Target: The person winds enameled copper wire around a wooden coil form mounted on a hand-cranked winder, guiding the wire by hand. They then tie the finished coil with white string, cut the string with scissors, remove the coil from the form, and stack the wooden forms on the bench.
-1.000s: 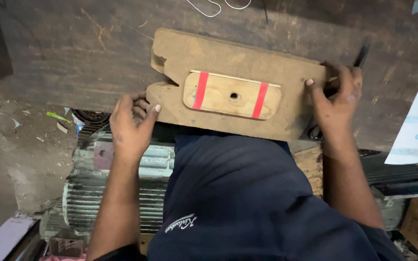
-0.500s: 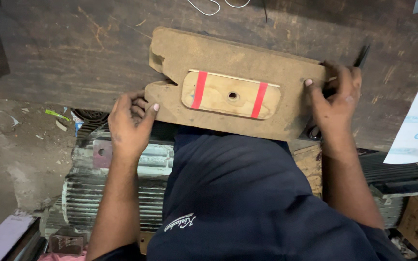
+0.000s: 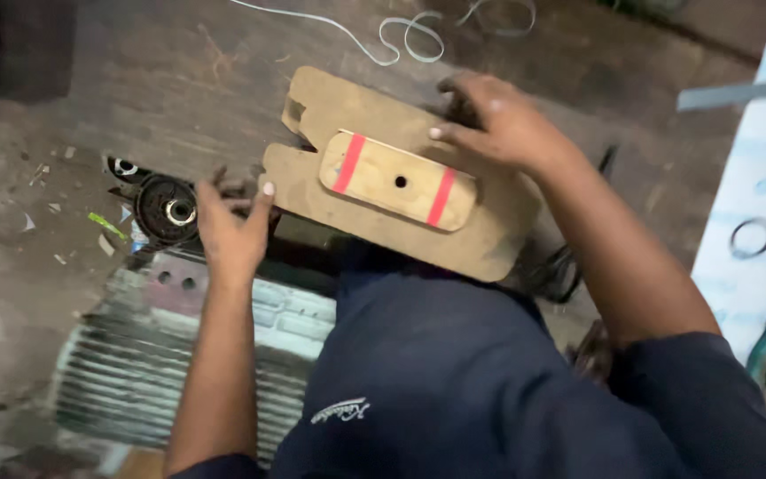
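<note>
The left hand (image 3: pixel 228 226) reaches forward from a bare forearm, palm down, fingers spread slightly and curled at the near-left corner of a flat wooden board (image 3: pixel 401 173). Its thumb presses against the board's edge while the fingers sit at or under that corner; the grip looks loose rather than clenched, and whether the fingers actually close on the wood cannot be told. The right hand (image 3: pixel 498 124) comes in from the far side, its arm bent across the board in a dark blue sleeve. It lies palm down on the board's top face, fingers stretched out and flat, pressing on it rather than clasping anything.

The board is tan, roughly rectangular with a notch cut into its left end, and lies tilted on the dark worn surface (image 3: pixel 161 80), its near edge over the person's dark blue shirt (image 3: pixel 454 381). Fixed on its middle is a smaller rounded wooden block (image 3: pixel 398 180) with a hole at its centre and two red stripes, one near each end.

Left of the left hand sits a round black part (image 3: pixel 168 210) with a pale ring in it. Below it is a ribbed grey motor casing (image 3: pixel 144 372). A thin white wire (image 3: pixel 383 40) curls on the surface beyond the board. A white sheet (image 3: pixel 755 204) stands at the right edge.
</note>
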`<action>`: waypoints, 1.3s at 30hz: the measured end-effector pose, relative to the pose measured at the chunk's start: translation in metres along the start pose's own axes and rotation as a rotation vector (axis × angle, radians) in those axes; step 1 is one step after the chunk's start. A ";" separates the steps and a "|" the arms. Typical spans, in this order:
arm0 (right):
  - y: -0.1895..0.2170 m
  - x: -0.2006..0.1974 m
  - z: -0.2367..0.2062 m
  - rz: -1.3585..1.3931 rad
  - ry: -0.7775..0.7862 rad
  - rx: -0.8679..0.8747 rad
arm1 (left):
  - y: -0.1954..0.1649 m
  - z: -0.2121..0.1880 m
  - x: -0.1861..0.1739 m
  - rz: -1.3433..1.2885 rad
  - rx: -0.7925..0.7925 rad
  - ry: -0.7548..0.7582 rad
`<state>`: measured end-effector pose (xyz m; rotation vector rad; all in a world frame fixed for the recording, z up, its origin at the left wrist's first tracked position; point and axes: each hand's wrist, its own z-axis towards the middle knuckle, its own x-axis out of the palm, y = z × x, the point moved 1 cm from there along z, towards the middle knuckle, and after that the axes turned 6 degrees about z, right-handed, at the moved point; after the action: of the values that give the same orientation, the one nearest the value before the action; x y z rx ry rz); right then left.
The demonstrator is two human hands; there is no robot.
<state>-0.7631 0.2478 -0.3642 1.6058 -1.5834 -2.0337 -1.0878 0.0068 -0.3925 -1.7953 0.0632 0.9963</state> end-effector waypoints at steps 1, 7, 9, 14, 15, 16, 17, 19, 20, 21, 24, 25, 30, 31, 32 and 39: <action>-0.001 0.000 0.010 -0.003 0.025 -0.022 | 0.001 -0.016 0.007 -0.043 -0.007 -0.088; 0.020 -0.006 0.015 0.235 0.089 0.093 | -0.029 -0.122 0.083 -0.439 -0.270 -0.202; 0.032 -0.011 0.009 0.192 0.094 0.099 | -0.046 -0.141 0.112 -0.683 -0.506 -0.125; 0.061 -0.018 0.008 0.058 0.070 0.067 | -0.075 -0.146 0.135 -0.730 -0.413 -0.289; 0.065 -0.017 0.009 0.032 0.067 0.062 | -0.078 -0.144 0.134 -0.706 -0.346 -0.334; 0.069 -0.017 0.009 0.008 0.063 0.060 | -0.079 -0.142 0.133 -0.678 -0.283 -0.375; 0.071 -0.015 0.010 0.052 0.080 0.082 | -0.078 -0.139 0.134 -0.734 -0.364 -0.360; 0.072 -0.012 0.010 0.136 0.113 0.132 | -0.078 -0.136 0.135 -0.850 -0.522 -0.320; 0.072 -0.010 0.009 0.166 0.126 0.150 | -0.077 -0.136 0.134 -0.856 -0.524 -0.330; 0.071 -0.006 0.009 0.197 0.136 0.172 | -0.076 -0.136 0.134 -0.861 -0.525 -0.336; 0.067 0.007 0.009 0.177 0.160 0.064 | -0.066 -0.140 0.133 -0.812 -0.483 -0.392; 0.066 0.013 0.010 0.153 0.166 0.001 | -0.062 -0.142 0.132 -0.784 -0.462 -0.414; 0.066 0.047 0.010 0.216 0.216 -0.030 | -0.038 -0.154 0.122 -0.821 -0.490 -0.462; 0.068 0.053 0.009 0.233 0.231 0.004 | -0.036 -0.156 0.119 -0.806 -0.512 -0.480; 0.072 0.058 0.006 0.213 0.219 -0.025 | -0.034 -0.158 0.116 -0.784 -0.523 -0.489; 0.112 0.075 -0.013 0.020 0.192 -0.189 | -0.040 -0.172 0.099 -0.853 -0.480 -0.448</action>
<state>-0.8396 0.1422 -0.3273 1.6504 -1.2965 -1.8894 -0.9022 -0.0725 -0.4057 -1.6892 -1.2046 0.7720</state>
